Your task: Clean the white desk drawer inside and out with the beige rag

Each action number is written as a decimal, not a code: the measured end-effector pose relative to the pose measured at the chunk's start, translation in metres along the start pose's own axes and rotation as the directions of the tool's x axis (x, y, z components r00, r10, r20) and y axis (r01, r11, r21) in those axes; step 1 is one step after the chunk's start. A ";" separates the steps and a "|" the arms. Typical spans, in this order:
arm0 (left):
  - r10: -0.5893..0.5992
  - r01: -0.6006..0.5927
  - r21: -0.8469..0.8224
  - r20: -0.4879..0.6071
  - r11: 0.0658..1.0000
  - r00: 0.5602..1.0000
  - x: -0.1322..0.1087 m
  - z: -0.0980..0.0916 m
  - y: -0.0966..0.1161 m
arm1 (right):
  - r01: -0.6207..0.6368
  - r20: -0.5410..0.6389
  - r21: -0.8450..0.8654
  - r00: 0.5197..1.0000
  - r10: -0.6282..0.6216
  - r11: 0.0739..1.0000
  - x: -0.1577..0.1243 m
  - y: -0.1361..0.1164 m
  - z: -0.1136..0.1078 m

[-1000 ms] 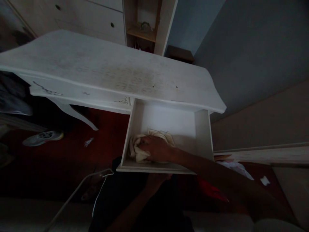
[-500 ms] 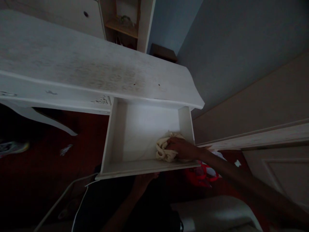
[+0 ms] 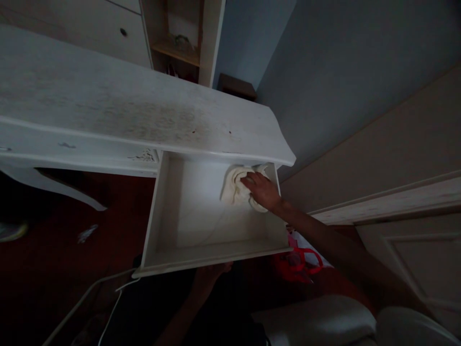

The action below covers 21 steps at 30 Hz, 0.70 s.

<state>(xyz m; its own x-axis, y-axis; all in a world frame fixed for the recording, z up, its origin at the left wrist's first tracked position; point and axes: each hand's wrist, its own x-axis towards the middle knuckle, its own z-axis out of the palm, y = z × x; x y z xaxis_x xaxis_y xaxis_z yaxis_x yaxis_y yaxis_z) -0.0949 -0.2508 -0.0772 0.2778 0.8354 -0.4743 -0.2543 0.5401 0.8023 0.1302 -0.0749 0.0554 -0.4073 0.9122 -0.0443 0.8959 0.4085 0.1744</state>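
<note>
A white drawer [image 3: 201, 216] is pulled out from a white table [image 3: 230, 113]. Inside it, near the back right corner, my right hand [image 3: 264, 191] presses on a bunched cream cloth [image 3: 234, 185], its fingers curled into the folds. The cloth lies partly spread on the drawer's bottom by the right side wall. My left hand [image 3: 211, 274] is low at the drawer's front edge, beneath the front panel. That panel hides most of its fingers, so its grip does not show.
Dark smudges mark the tabletop. A red bag [image 3: 298, 262] lies on the floor right of the drawer. A pale cable [image 3: 86, 298] runs at lower left, and a crumpled wrapper [image 3: 87, 233] is on the red floor. A wall [image 3: 360, 120] stands close on the right.
My right hand has moved the cloth from the drawer's front right toward its back right, and the cloth is more spread. My left hand stays under the drawer front.
</note>
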 end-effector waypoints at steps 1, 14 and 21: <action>-0.008 0.008 -0.023 -0.010 1.000 1.000 0.000 0.000 -0.001 | -0.039 -0.022 0.001 0.999 0.039 0.999 0.006 -0.001 0.001; 0.039 -0.038 -0.034 0.031 0.999 0.999 -0.009 0.003 0.013 | -0.145 -0.206 0.194 0.961 0.185 0.970 0.066 -0.056 0.014; 0.030 -0.026 -0.079 0.053 0.996 0.998 -0.012 0.004 0.019 | 0.082 -0.238 0.268 0.971 -0.017 0.960 0.113 -0.110 0.003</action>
<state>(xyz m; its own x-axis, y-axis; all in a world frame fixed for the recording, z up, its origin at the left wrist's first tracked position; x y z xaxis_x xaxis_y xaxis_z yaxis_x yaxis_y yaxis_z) -0.0992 -0.2515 -0.0548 0.3187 0.8449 -0.4297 -0.3343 0.5244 0.7831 -0.0136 -0.0163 0.0286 -0.4526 0.8717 0.1878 0.8742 0.4753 -0.0994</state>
